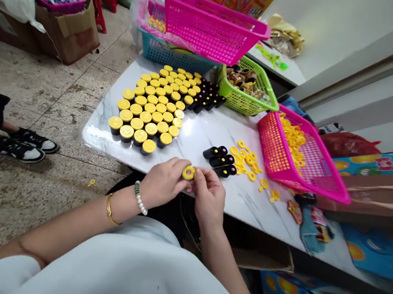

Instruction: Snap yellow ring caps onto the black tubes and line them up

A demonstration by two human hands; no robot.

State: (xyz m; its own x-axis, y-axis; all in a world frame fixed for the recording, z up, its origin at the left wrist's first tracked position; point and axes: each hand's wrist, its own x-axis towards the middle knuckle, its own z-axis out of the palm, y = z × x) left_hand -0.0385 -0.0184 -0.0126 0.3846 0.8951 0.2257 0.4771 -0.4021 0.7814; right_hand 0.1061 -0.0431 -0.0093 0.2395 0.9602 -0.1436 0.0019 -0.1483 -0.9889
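My left hand [166, 181] and my right hand [209, 196] meet at the table's front edge, fingers closed on a small round yellow piece [188, 172]. It looks ring-shaped with a pinkish centre; whether anything is attached beneath it is hidden by my fingers. Just beyond my right hand lie several black tubes [220, 160] with pink and yellow dots. Beside them are scattered yellow ring-ended wands [247, 161]. Ahead of my left hand, many black tubes with yellow caps [140, 136] stand upright in a cluster, and more uncapped black tubes [207, 95] lie behind it.
A pink basket [274, 141] of yellow wands stands at the right. Behind are a green basket [246, 101], a blue basket [171, 56] and a large pink basket [209, 26]. Another person's shoes [24, 145] are on the floor at left, near a fallen wand [91, 183].
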